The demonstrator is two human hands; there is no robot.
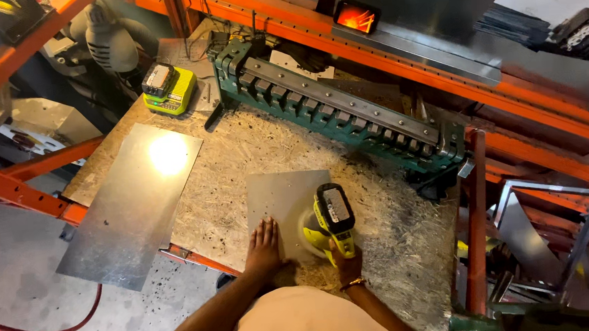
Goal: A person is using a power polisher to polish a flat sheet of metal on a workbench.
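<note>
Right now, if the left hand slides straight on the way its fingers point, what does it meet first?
The left hand lies flat on the small grey metal sheet, fingers pointing up it. Beyond the sheet's far edge, probably the long green metal bending brake; depth is unclear.

Our desk [390, 248], laid out from near edge to far.
We have a small metal sheet [284, 199] at the near edge, with the sander [331, 219] on its right part; a large sheet [133, 204] overhangs the left edge; the bending brake [346, 110] spans the far side, the battery charger [168, 88] at the far left corner.

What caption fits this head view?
Left hand pins a metal sheet while the right hand runs a yellow sander.
</note>
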